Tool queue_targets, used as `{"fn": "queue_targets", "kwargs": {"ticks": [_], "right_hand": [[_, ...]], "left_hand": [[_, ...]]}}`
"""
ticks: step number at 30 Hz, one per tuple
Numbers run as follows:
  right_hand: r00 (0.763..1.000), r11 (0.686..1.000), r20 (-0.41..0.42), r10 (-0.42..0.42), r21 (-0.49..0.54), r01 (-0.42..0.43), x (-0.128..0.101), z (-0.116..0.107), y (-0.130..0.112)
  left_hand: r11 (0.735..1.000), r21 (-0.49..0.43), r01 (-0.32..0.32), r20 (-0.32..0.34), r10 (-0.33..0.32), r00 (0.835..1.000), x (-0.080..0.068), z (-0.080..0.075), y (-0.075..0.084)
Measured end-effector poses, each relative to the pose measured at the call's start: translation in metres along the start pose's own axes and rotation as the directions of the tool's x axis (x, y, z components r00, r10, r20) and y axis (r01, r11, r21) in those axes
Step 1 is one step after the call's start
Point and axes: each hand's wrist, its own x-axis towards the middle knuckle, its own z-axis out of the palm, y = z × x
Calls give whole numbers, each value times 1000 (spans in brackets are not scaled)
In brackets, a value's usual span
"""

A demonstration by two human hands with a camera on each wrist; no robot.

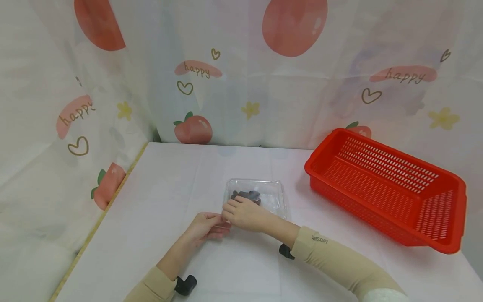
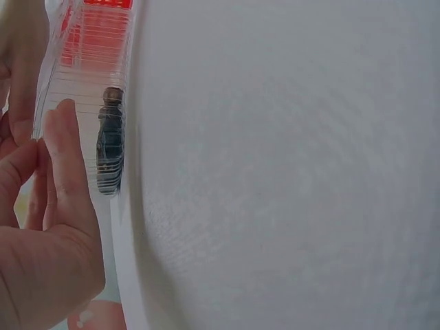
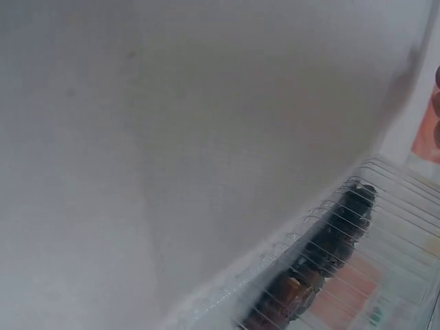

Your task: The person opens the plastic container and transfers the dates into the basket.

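Observation:
A clear plastic container [image 1: 273,200] lies in the middle of the white table, with several dark pieces [image 1: 247,195] inside. My right hand [image 1: 231,208] is at the container's near left corner, its fingers curled over the rim beside the dark pieces. My left hand [image 1: 222,223] meets the same corner from the left and pinches the clear edge. In the left wrist view my fingers [image 2: 63,165] press against the ribbed clear wall [image 2: 82,69], with the dark pieces [image 2: 110,144] behind it. The right wrist view shows the container's ribbed wall [image 3: 385,275] and dark pieces [image 3: 337,240], but not the hand.
A red slotted basket [image 1: 385,188] stands at the right of the table, holding nothing I can see. A curtain printed with fruit and "happy" closes off the back and left. The table's left edge [image 1: 102,218] runs along the curtain.

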Motion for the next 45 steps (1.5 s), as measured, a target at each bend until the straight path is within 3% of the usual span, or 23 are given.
{"fn": "queue_targets", "kwargs": {"ticks": [11,20,37,42,45], "right_hand": [[999,1000,-37,5,0,-5,0,-1,0],[999,1000,-41,18,15,-17,-1,1,0],[996,991,-63,57,128,-49,-3,1,3],[986,984,-133,105,157,-84,8,-11,17],[986,987,-129,108,136,-90,13,-19,26]], "left_hand": [[998,35,-45,-38,46,998,5,1,-1],[998,42,-35,-70,38,997,4,5,1],[999,26,-47,-31,48,998,1,9,4],[998,5,-65,-19,65,998,2,5,1],[998,-3,-67,-24,67,997,0,4,2]]}}
